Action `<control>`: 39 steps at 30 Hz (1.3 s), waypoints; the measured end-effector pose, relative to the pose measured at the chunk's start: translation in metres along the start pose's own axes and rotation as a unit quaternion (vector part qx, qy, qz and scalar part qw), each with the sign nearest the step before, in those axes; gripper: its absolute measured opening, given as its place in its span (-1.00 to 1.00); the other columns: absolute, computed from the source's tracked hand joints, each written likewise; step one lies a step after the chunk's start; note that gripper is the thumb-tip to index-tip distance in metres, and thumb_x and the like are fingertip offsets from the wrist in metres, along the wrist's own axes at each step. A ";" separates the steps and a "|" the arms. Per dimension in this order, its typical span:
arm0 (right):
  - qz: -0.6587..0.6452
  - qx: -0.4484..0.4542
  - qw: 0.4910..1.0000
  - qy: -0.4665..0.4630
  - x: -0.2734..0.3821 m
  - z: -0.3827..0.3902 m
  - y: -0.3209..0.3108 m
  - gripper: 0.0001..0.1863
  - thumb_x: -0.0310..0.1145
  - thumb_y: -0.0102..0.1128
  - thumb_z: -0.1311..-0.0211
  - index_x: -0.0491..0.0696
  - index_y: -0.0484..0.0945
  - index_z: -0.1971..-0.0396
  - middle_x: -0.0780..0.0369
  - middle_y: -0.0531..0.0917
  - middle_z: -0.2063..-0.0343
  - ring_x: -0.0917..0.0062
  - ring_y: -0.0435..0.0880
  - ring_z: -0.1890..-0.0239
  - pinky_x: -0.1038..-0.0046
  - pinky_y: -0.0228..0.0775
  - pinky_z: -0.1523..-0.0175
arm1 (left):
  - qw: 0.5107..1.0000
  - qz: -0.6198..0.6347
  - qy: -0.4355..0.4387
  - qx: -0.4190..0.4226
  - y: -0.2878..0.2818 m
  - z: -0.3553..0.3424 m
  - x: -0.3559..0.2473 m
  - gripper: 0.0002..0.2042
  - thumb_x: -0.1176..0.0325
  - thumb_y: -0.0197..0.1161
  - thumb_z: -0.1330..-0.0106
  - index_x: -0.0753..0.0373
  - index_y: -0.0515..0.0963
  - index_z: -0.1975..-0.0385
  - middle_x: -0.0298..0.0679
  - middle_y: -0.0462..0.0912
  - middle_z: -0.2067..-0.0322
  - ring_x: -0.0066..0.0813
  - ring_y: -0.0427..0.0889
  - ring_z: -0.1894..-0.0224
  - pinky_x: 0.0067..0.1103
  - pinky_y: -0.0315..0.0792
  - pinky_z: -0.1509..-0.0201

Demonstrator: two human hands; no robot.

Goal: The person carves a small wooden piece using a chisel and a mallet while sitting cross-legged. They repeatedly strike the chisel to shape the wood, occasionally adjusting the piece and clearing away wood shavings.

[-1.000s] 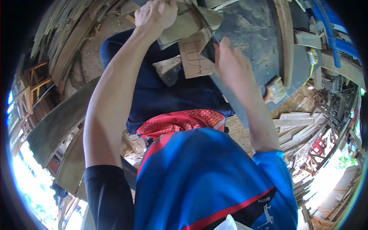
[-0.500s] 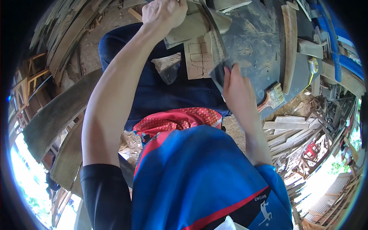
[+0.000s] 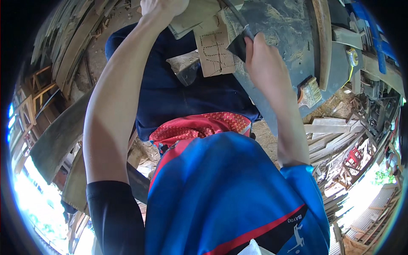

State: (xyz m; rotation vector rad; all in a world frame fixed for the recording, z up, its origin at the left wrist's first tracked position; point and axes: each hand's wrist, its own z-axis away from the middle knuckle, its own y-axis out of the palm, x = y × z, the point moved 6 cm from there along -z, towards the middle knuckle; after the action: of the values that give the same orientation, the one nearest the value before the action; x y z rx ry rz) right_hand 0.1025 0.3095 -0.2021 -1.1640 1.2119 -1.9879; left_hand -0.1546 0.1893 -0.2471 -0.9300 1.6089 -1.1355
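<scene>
My right hand [image 3: 267, 61] is closed on a dark grey strip [image 3: 238, 46] with a flared end, perhaps abrasive sheet; its kind is unclear. From this hand a thin, dark curved edge [image 3: 236, 15] runs up to the top of the view. At the top left, my left hand [image 3: 165, 7] rests by a pale brown, flat piece [image 3: 193, 19]; the picture's edge cuts off its fingers. Between the hands, a brown cardboard-like sheet [image 3: 219, 66] with dotted lines hangs over my lap.
A dusty dark grey worktop [image 3: 282, 32] lies to the right, with a paintbrush [image 3: 311, 92] on its near edge. Beyond are a long curved wood strip [image 3: 324, 51] and a yellow tape measure [image 3: 352, 57]. Stacked boards [image 3: 59, 136] stand left; scrap wood [image 3: 331, 140] lies at right.
My right hand has moved away from my body, the dark strip with it. The left hand has shifted up and left, partly out of the picture. The whole view has shifted slightly.
</scene>
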 end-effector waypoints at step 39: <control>-0.007 0.020 0.999 0.038 -0.024 0.062 0.010 -0.67 -0.16 -0.07 -0.58 -0.15 0.37 0.25 -0.14 0.63 0.63 -0.13 0.69 0.50 -0.04 0.56 0.45 | 0.992 0.037 0.028 0.116 0.002 -0.001 -0.006 -0.49 -0.13 -0.07 -0.49 0.19 0.65 0.32 0.12 0.69 0.15 -0.14 0.60 -0.14 -0.04 0.26 -0.31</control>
State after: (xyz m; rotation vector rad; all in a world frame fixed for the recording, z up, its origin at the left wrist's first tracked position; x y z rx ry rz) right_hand 0.1685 0.2965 -0.2067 -1.0901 1.1993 -2.0733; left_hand -0.1541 0.1957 -0.2474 -0.6870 1.5037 -1.2748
